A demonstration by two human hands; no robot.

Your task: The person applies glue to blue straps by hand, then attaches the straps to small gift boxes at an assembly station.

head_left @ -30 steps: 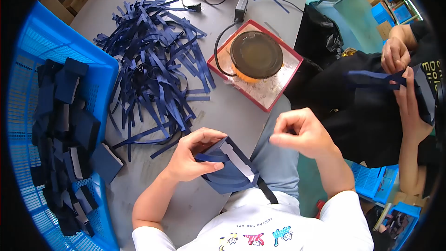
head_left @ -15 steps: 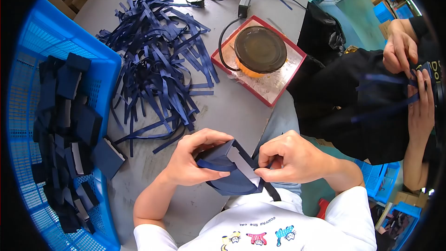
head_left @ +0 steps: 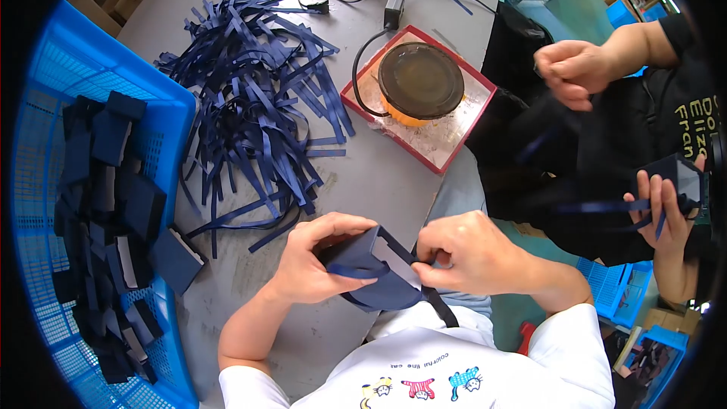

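Note:
My left hand [head_left: 318,257] is wrapped around a small navy box [head_left: 371,269] with a pale inside, held tilted above the table's near edge. A navy ribbon [head_left: 356,270] curves across the box beside my left thumb. My right hand [head_left: 469,254] is closed in a pinch at the box's right edge, fingertips touching or very near it. Whatever sits between those fingertips is hidden. Beyond my hands, a heap of loose navy ribbons [head_left: 250,98] is spread over the grey table [head_left: 356,182].
At left, a blue plastic basket [head_left: 178,95] holds several navy boxes [head_left: 140,204]. A round dark-topped heater [head_left: 421,81] stands in a red-rimmed tray [head_left: 477,117], with a cable [head_left: 360,60]. On the right, a co-worker's hands [head_left: 579,68] handle another navy box [head_left: 674,178] and ribbon.
My right hand has shifted slightly along the box's edge, and the ribbon curve at the box's lower side looks different. The co-worker's hands have moved apart, one toward the table.

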